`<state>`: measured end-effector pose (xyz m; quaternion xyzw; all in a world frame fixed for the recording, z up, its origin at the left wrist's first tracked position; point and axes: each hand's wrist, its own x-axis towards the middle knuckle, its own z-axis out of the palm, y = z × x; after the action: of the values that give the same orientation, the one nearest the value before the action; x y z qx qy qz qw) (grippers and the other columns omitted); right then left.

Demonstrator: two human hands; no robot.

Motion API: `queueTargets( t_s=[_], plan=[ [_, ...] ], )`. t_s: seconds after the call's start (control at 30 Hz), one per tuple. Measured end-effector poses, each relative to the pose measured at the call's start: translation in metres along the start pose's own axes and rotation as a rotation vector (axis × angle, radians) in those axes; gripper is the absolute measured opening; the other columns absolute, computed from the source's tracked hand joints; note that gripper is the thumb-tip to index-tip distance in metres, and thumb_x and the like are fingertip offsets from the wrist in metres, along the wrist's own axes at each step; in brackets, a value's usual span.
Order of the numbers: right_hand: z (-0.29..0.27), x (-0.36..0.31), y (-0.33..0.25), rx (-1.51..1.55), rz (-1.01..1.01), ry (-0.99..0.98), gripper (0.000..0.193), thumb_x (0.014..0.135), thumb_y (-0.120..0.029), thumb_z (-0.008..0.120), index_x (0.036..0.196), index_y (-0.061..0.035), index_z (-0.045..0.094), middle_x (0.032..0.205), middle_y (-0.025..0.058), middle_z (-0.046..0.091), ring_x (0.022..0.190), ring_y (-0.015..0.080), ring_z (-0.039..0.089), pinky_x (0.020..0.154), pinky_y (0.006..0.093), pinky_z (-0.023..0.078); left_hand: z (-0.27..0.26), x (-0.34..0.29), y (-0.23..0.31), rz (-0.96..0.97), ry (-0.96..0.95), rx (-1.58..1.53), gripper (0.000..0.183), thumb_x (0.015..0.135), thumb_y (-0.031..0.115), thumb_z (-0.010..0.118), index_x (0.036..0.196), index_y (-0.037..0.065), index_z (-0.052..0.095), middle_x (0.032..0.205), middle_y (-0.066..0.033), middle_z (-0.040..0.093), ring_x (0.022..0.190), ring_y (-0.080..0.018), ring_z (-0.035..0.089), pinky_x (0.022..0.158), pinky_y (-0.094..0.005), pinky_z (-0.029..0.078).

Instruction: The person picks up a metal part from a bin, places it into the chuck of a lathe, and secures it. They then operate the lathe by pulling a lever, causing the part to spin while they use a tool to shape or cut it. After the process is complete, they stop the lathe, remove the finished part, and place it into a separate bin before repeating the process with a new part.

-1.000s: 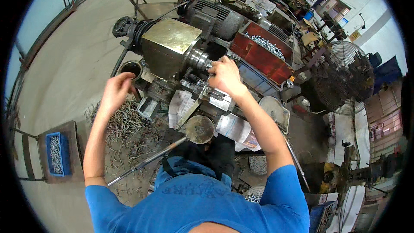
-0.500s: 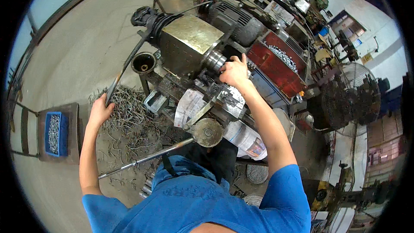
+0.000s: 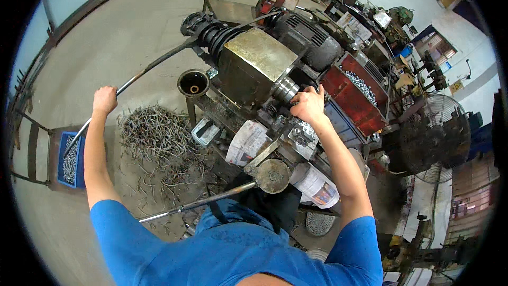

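Note:
My left hand (image 3: 105, 100) is closed around a long metal lever (image 3: 151, 67), which runs from the black collar at the back of a small lathe (image 3: 259, 55) out past my fist to the left. My right hand (image 3: 308, 104) is at the front of the shiny round spindle nose (image 3: 286, 89), its fingers curled in close and one finger raised. Whatever lies between these fingertips is hidden. Below that hand sits the oily tool slide (image 3: 302, 136). A second bar with a round hub (image 3: 272, 176) crosses in front of my body.
A pile of metal shavings (image 3: 153, 135) lies on the floor at left, near a blue bin (image 3: 69, 161) of small metal parts. Right of the lathe stand a motor (image 3: 312, 39), a red tray (image 3: 352, 95) of parts and a large fan (image 3: 434, 137). Newspaper (image 3: 316, 185) covers part of the bed.
My left hand has swung the lever outward, away from my body and toward the far left. My right hand stays at the spindle nose. The whole view has shifted slightly.

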<state>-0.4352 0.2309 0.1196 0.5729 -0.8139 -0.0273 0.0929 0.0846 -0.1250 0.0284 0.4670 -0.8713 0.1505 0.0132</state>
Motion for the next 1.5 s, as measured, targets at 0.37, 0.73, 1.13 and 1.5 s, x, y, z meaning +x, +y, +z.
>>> queueTargets(
  t_s=[0.37, 0.73, 1.13, 1.5],
  plan=[
    [-0.044, -0.141, 0.046, 0.172, 0.041, 0.324, 0.041, 0.054, -0.020, 0.065, 0.093, -0.0119, 0.070, 0.116, 0.0052, 0.061, 0.115, 0.0265, 0.049, 0.108, 0.0559, 0.021, 0.059, -0.024, 0.218, -0.136, -0.225, -0.869, 0.050, 0.074, 0.036, 0.070, 0.111, 0.004, 0.061, 0.106, -0.0218, 0.063, 0.102, -0.0350, 0.060, 0.086, -0.0423, 0.048],
    [0.024, -0.398, 0.144, 0.200, 0.744, 0.059, 0.039, 0.055, -0.017, 0.063, 0.092, -0.0095, 0.072, 0.111, 0.0127, 0.064, 0.108, 0.0317, 0.054, 0.099, 0.0464, 0.035, 0.090, 0.007, 0.309, 0.591, -0.282, -0.068, 0.016, 0.075, 0.015, 0.060, 0.089, 0.010, 0.066, 0.093, -0.0108, 0.068, 0.090, -0.0276, 0.066, 0.074, -0.0402, 0.052],
    [0.122, -0.583, 0.177, -0.215, 1.288, -0.084, 0.035, 0.061, -0.013, 0.063, 0.093, -0.0042, 0.057, 0.090, 0.0172, 0.063, 0.092, 0.0340, 0.060, 0.081, 0.0443, 0.048, 0.127, -0.034, 0.211, 0.172, -0.449, -0.299, 0.034, 0.073, 0.031, 0.066, 0.102, 0.013, 0.065, 0.102, -0.0160, 0.065, 0.097, -0.0323, 0.062, 0.083, -0.0437, 0.051],
    [0.090, -0.528, -0.029, 0.379, 1.430, 0.040, 0.041, 0.058, -0.027, 0.063, 0.088, -0.0004, 0.055, 0.071, 0.0258, 0.061, 0.070, 0.0452, 0.059, 0.064, 0.0505, 0.047, 0.160, -0.111, 0.148, -0.082, -0.844, -0.658, 0.035, 0.072, 0.025, 0.070, 0.097, 0.000, 0.065, 0.079, -0.0158, 0.068, 0.063, -0.0256, 0.067, 0.068, -0.0381, 0.054]
  ],
)
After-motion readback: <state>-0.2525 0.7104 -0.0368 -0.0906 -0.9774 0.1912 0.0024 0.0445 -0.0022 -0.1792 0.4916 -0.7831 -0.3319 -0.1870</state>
